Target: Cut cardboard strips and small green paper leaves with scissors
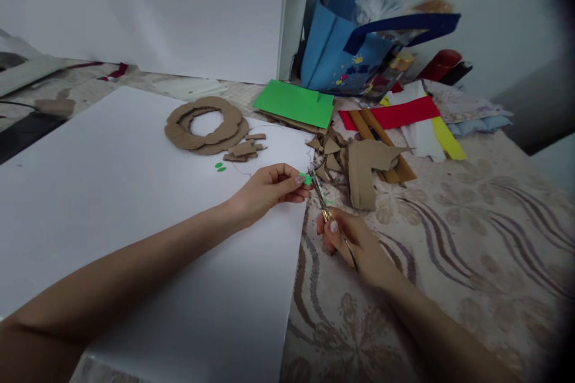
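Between the thumb and fingers of my left hand (pixel 274 191) is a small piece of green paper (pixel 306 178). My right hand (pixel 353 239) grips a pair of scissors (pixel 320 191), gold at the handle, with the blades up against the green piece. Both hands are over the right edge of a large white sheet (pixel 179 251). Two tiny green ovals (pixel 220 167) lie on that sheet. Behind them rest scalloped cardboard rings (pixel 229 116), stacked and overlapping, beside a few small cardboard strips (pixel 243 149). Faint pencil curves show on the sheet.
Torn cardboard scraps (pixel 362 173) are heaped right of the sheet. Green paper (pixel 294 103) lies behind on cardboard. Red strip (pixel 404 114), yellow strip (pixel 449 139) and wooden pieces sit farther right. A blue bag (pixel 332 48) stands at the back, near a white board (pixel 179 12).
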Demonstrator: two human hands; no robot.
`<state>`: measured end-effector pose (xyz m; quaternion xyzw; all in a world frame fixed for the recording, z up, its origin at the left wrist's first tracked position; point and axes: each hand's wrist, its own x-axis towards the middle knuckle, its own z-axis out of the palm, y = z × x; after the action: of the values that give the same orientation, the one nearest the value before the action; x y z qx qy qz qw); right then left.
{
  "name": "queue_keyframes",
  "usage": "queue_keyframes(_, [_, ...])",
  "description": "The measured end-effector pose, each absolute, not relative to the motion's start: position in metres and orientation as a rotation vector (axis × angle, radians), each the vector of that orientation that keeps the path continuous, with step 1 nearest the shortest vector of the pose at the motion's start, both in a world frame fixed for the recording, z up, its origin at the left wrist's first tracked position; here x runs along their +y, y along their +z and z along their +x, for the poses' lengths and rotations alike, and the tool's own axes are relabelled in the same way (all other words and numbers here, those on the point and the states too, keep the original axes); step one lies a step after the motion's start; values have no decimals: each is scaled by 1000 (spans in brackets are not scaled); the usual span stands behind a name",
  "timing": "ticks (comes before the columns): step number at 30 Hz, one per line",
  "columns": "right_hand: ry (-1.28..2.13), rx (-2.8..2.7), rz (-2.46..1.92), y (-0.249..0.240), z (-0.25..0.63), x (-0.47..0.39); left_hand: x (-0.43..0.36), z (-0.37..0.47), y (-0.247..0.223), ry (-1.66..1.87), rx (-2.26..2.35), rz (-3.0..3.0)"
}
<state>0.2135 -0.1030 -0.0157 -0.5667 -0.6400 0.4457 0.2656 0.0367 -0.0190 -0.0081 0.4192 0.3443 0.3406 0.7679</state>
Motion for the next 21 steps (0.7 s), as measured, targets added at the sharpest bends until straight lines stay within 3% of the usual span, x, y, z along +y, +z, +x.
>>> queue_keyframes(21, [1334,-1609,-1446,-19,210,-106,-20,37,-10,735,727,870])
